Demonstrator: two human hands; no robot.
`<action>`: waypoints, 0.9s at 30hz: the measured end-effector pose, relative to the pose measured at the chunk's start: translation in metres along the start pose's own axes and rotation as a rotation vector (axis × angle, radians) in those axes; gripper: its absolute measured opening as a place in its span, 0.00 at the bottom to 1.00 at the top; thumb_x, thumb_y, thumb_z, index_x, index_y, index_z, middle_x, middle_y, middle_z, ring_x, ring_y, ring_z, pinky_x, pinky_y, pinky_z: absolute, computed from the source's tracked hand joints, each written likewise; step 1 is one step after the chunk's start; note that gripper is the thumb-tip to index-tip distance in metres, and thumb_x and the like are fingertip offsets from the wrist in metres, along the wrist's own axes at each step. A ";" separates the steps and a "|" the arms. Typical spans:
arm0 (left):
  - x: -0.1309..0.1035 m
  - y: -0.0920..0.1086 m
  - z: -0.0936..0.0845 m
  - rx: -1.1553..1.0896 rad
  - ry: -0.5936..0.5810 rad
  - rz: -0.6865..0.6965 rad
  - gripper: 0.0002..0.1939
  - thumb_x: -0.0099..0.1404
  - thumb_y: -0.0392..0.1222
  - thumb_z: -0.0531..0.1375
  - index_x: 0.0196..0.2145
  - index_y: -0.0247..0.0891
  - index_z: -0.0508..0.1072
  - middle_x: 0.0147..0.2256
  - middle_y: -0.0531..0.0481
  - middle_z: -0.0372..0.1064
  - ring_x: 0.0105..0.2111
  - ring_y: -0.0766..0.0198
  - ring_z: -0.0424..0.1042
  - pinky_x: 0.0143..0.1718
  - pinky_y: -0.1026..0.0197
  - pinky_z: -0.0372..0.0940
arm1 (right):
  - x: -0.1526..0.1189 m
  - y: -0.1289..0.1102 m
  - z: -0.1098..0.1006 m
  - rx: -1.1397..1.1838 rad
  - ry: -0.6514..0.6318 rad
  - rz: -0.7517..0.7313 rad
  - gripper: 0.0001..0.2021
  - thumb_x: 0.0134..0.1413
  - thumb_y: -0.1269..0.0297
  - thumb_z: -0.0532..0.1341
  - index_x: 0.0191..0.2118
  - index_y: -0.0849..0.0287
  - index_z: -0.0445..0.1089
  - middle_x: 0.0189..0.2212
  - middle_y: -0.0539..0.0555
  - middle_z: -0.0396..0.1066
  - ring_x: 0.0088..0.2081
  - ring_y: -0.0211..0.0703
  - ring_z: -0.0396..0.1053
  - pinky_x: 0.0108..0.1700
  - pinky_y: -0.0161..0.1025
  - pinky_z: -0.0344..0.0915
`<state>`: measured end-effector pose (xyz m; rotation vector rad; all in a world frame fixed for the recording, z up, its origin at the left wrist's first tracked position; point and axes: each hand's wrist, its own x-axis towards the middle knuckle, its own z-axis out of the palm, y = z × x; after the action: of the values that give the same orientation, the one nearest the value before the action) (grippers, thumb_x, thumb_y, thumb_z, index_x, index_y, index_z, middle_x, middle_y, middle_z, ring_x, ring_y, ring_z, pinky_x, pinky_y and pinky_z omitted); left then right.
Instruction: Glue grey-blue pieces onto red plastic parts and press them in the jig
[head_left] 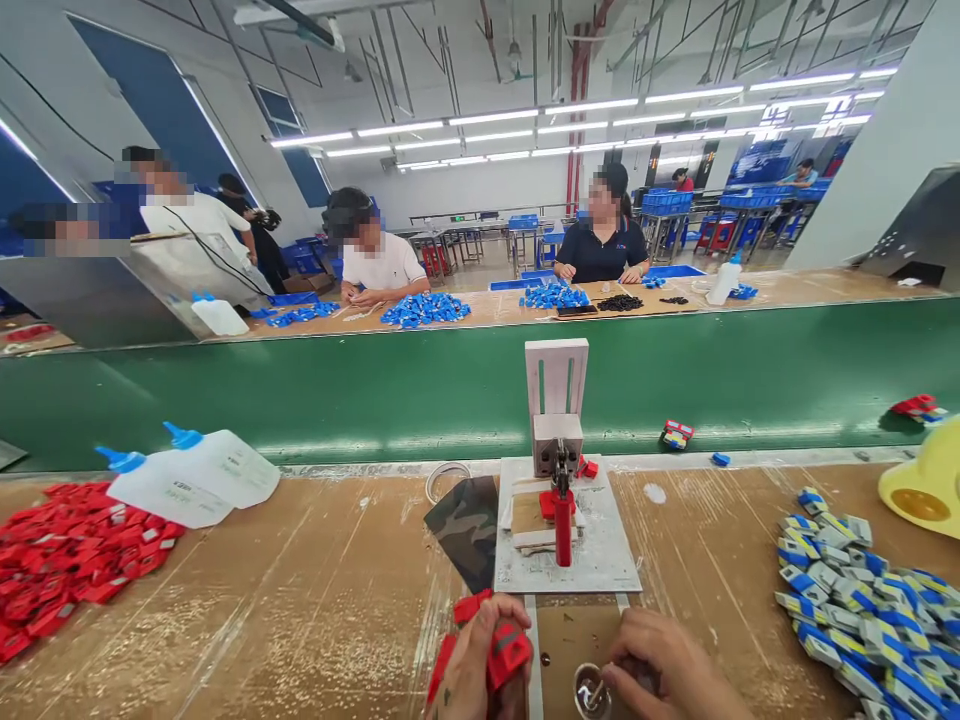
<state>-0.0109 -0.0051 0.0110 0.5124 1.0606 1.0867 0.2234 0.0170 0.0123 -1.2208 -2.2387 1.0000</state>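
My left hand (480,660) is closed around several red plastic parts (508,655), low in the middle of the head view. My right hand (660,660) is at the lower right, fingers pinched on a thin pale stick (596,692) whose tip sits in a small round cup (579,690). What the cup holds is hard to make out. Just beyond both hands stands a toggle clamp fixture (559,460) on a white base plate, its red handle (562,530) pointing down toward me. A red piece sits at the clamp.
Red parts (67,560) are heaped at left beside two white squeeze bottles (225,470). Blue-and-grey parts (862,610) lie in a pile at right, near a yellow container (926,485). A green conveyor belt (375,390) crosses behind; co-workers sit beyond it.
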 end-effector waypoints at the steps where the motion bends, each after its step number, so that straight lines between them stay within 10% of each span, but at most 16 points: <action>1: 0.000 -0.005 -0.004 -0.015 -0.068 -0.060 0.30 0.50 0.71 0.68 0.31 0.38 0.76 0.18 0.56 0.70 0.11 0.75 0.55 0.12 0.73 0.48 | -0.001 0.000 -0.001 -0.013 -0.002 -0.016 0.10 0.61 0.67 0.59 0.30 0.54 0.75 0.29 0.52 0.77 0.32 0.44 0.72 0.35 0.34 0.65; 8: -0.011 -0.018 -0.016 0.215 -0.093 0.250 0.27 0.44 0.48 0.79 0.42 0.42 0.82 0.35 0.51 0.79 0.33 0.62 0.75 0.35 0.65 0.68 | -0.008 0.001 -0.019 0.002 0.202 0.008 0.15 0.63 0.61 0.58 0.26 0.56 0.73 0.23 0.51 0.73 0.25 0.42 0.69 0.29 0.34 0.63; 16: 0.007 -0.023 -0.023 0.672 -0.298 0.679 0.23 0.57 0.45 0.74 0.51 0.50 0.81 0.47 0.43 0.82 0.45 0.53 0.82 0.44 0.63 0.75 | -0.011 -0.004 -0.022 0.264 0.381 -0.014 0.22 0.65 0.47 0.59 0.26 0.55 0.75 0.21 0.50 0.70 0.23 0.41 0.66 0.25 0.34 0.60; 27: 0.007 -0.035 -0.024 0.728 -0.297 0.677 0.24 0.60 0.51 0.72 0.54 0.48 0.78 0.46 0.43 0.83 0.44 0.52 0.83 0.46 0.60 0.76 | -0.001 -0.028 -0.003 0.337 0.441 0.043 0.29 0.63 0.38 0.57 0.22 0.56 0.74 0.19 0.48 0.67 0.23 0.39 0.62 0.27 0.35 0.55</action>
<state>-0.0155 -0.0172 -0.0294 1.6548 1.0191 1.1203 0.2105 0.0071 0.0353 -1.1999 -1.6399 0.9638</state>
